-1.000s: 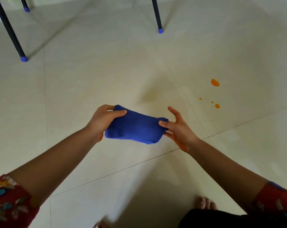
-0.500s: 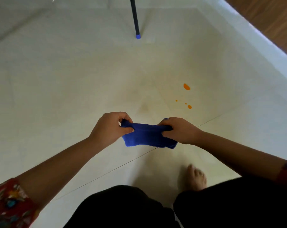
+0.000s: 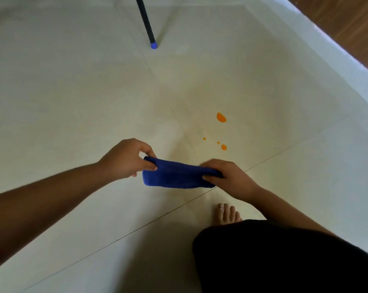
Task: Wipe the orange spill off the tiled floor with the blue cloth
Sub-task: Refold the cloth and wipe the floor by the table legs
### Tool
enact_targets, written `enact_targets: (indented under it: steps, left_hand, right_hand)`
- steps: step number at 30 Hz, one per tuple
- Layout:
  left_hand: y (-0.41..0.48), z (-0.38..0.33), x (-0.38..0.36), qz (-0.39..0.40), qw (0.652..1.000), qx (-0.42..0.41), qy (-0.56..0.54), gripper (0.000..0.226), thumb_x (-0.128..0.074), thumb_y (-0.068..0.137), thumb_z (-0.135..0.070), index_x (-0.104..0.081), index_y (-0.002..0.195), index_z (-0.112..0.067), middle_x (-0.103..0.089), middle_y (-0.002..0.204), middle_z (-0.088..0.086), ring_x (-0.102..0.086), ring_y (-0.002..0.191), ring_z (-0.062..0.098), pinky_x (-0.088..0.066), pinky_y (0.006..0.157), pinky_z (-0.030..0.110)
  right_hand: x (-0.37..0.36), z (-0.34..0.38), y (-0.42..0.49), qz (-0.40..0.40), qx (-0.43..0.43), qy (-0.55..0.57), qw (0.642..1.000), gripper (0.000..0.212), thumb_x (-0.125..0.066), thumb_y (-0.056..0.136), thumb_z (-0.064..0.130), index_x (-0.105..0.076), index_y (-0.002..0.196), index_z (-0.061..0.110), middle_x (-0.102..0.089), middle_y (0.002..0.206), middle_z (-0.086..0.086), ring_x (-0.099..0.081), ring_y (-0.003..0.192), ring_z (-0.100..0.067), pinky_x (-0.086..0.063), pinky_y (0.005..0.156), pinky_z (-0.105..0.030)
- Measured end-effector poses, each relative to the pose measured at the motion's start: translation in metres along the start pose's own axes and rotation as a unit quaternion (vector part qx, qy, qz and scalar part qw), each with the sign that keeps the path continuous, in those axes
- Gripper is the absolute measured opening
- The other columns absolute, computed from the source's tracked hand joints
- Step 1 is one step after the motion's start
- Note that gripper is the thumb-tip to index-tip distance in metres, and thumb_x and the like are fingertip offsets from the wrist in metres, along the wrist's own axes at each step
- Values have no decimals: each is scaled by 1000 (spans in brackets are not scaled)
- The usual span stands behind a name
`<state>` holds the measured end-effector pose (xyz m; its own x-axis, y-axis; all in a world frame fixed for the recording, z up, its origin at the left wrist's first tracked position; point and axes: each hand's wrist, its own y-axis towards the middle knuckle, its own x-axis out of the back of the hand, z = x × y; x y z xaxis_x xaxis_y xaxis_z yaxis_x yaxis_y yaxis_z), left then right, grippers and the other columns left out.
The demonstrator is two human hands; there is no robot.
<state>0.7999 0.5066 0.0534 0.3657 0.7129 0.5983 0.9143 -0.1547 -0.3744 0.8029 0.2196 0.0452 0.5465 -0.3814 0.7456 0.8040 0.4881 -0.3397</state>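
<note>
A folded blue cloth (image 3: 176,175) hangs above the pale tiled floor (image 3: 73,102), held at both ends. My left hand (image 3: 126,158) pinches its left end and my right hand (image 3: 227,176) grips its right end. The orange spill lies on the floor beyond my right hand: a larger orange drop (image 3: 221,117) farther off, a smaller drop (image 3: 223,147) nearer, and two tiny specks beside it. The cloth is apart from the spill, lower left of it.
A black furniture leg with a blue foot (image 3: 153,45) stands at the top centre. A white skirting (image 3: 337,60) and brown wood surface (image 3: 352,24) run along the upper right. My bare foot (image 3: 227,213) and dark-clothed knee (image 3: 273,256) sit at the lower right.
Both hands have closed onto the ends of the cloth, folding it narrower. The view has swung right and down, bringing the knee, foot and skirting into view.
</note>
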Motion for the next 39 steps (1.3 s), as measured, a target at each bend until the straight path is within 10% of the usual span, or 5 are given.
enact_targets:
  steps: [9,15,20,29,39]
  left_hand:
    - [42,-44,-70,-118,985,-130,7,20,-72,81,-3,-72,100,-11,-68,95,-3,-64,82,7,-52,78,17]
    - [44,-17,-148,30,995,-54,74,54,-70,82,-22,-54,133,-29,-49,135,-13,-43,114,-6,-41,100,14]
    - [69,-7,-138,-140,987,15,72,34,-60,92,-22,-58,126,-22,-56,129,-4,-50,118,11,-39,93,23]
    - [102,7,-155,-198,976,42,82,32,-60,92,-23,-60,123,-17,-48,139,4,-40,131,25,-35,105,37]
    - [122,16,-169,-152,958,-6,244,58,-32,98,-43,-25,152,-22,-17,162,0,-13,149,20,-13,120,44]
  right_hand:
    - [54,-95,5,-198,78,-40,976,38,-70,80,0,-69,110,23,-70,103,9,-63,91,-11,-53,80,-31]
    - [40,-153,-22,118,26,-225,967,45,-62,89,24,-54,132,34,-52,138,10,-49,126,-11,-38,108,-36]
    - [-29,-123,11,-98,-46,-43,993,36,-41,96,33,-58,128,28,-55,125,2,-51,111,-15,-45,94,-32]
    - [-28,-194,1,-35,61,-177,982,45,-34,94,32,-43,135,47,-35,144,8,-34,133,-22,-17,109,-48]
    - [-48,-161,46,-234,-390,-2,891,61,-21,101,52,6,153,35,18,162,1,20,148,-16,11,117,-50]
